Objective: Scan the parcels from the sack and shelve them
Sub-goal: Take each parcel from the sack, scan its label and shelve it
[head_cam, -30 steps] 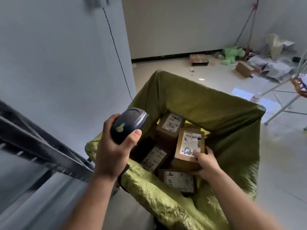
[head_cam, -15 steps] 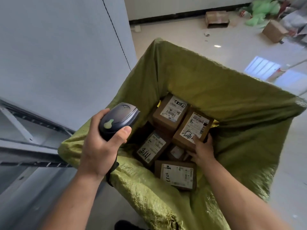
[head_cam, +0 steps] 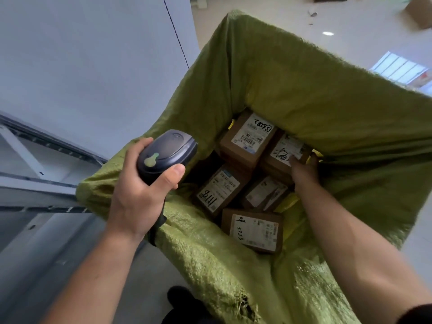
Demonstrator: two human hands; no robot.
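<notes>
An open green woven sack (head_cam: 292, 73) stands in front of me with several brown cardboard parcels inside, each with a white label. My left hand (head_cam: 140, 195) grips a dark grey barcode scanner (head_cam: 167, 153) over the sack's left rim. My right hand (head_cam: 304, 171) reaches deep into the sack and holds the parcel with a scribbled label (head_cam: 285, 152) at the right. Next to it lies a parcel marked with handwriting (head_cam: 249, 139). Lower down are a parcel marked 1118 (head_cam: 218, 188) and a flat parcel (head_cam: 253, 230).
A grey metal shelf frame (head_cam: 35, 174) runs along the left under a pale wall (head_cam: 81, 54). A shiny tiled floor (head_cam: 350, 24) lies behind the sack, with a loose cardboard box (head_cam: 418, 12) at the top right. My dark shoe (head_cam: 180, 298) shows by the sack's base.
The view has tilted down and closer over the sack. My right hand has sunk deeper with the scribbled-label parcel. The scanner hand stays by the left rim.
</notes>
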